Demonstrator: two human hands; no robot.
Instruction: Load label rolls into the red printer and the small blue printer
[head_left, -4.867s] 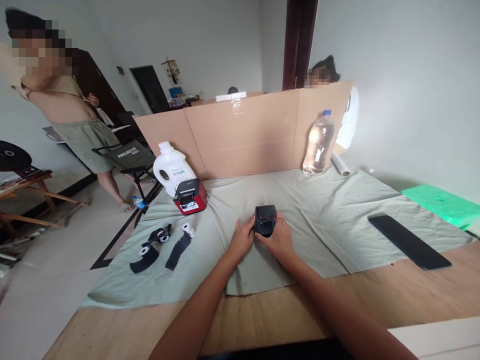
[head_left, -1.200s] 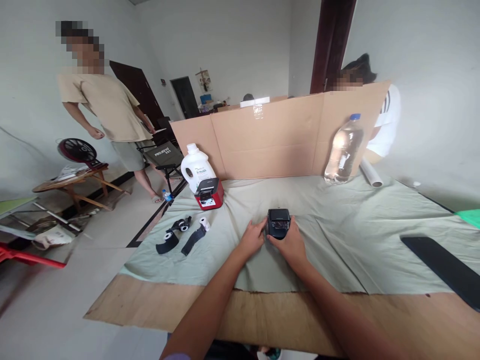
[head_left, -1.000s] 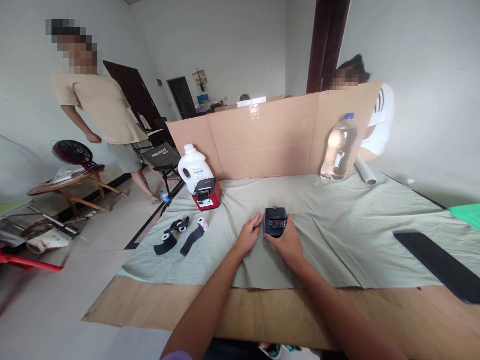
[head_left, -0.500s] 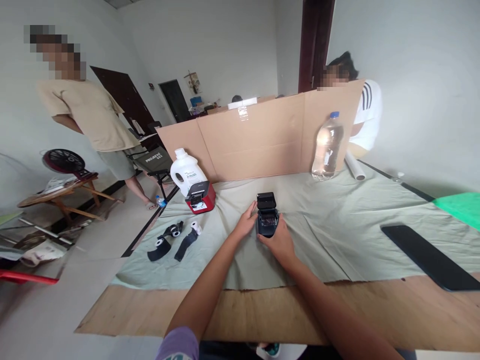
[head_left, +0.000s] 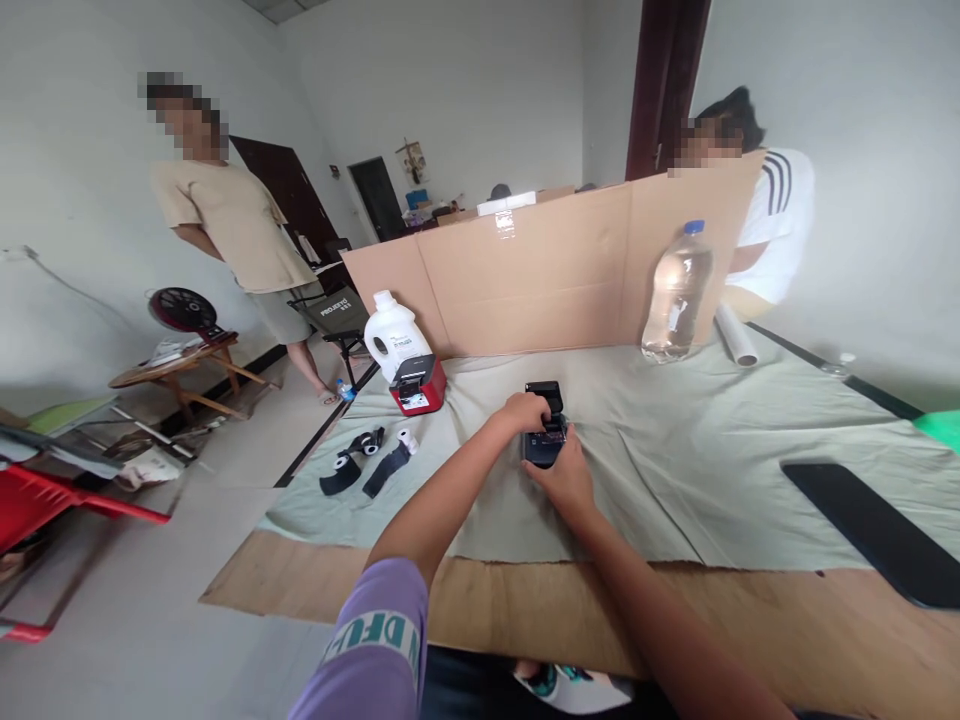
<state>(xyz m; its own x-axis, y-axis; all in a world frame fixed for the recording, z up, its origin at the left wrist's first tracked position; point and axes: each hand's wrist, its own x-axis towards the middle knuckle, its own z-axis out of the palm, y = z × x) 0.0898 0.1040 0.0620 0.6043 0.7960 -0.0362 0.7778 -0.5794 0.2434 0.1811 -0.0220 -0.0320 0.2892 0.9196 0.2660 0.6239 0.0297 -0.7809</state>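
Note:
A small black printer (head_left: 546, 428) with its lid raised sits on the pale green cloth (head_left: 675, 450) at the table's middle. My left hand (head_left: 522, 412) hovers over its open top with the fingers curled down into it. My right hand (head_left: 564, 474) grips the printer's near side and steadies it. Whether the left fingers pinch anything inside is hidden.
A red and black printer (head_left: 417, 386) and a white jug (head_left: 393, 334) stand at the back left. Paper rolls with black strips (head_left: 364, 462) lie left of my hands. A water bottle (head_left: 676, 294) leans on the cardboard screen (head_left: 540, 268). A black flat slab (head_left: 870, 524) lies right. Two people stand nearby.
The black printer's lid went from closed to raised. My left hand left the printer's side and now reaches over its open top. My right hand stayed on it.

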